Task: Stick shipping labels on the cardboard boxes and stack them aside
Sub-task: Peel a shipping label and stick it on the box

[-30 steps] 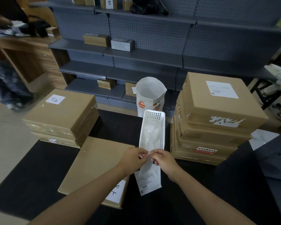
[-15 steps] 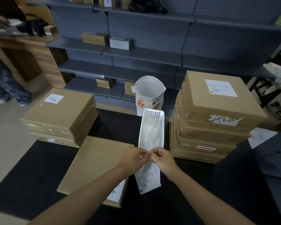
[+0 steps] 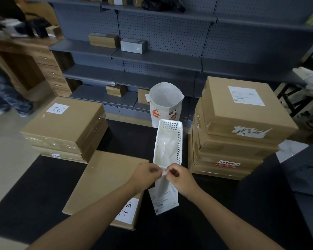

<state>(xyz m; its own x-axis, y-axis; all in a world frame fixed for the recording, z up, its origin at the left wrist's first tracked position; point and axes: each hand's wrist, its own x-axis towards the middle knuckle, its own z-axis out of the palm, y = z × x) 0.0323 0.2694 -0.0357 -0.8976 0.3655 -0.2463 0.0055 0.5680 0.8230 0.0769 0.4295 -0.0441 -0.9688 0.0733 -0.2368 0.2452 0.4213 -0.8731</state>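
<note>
A white shipping label (image 3: 163, 199) hangs down between my hands, printed side toward me. My left hand (image 3: 145, 175) and my right hand (image 3: 181, 177) both pinch its top edge, fingertips almost touching. Just left of the label a flat cardboard box (image 3: 101, 184) lies on the black table with a handwritten white sticker at its near corner. A stack of cardboard boxes (image 3: 238, 130) stands at the right, the top one bearing a printed label. Another stack of boxes (image 3: 65, 129) sits at the left.
A narrow white perforated basket (image 3: 170, 141) holding white sheets stands right behind my hands. A white paper bag (image 3: 165, 103) is behind it. Grey shelving with small boxes fills the back. A person's legs (image 3: 5, 92) are by a wooden desk at far left.
My hands have stayed at the label's top edge with small finger movements. The person at far left has shifted position.
</note>
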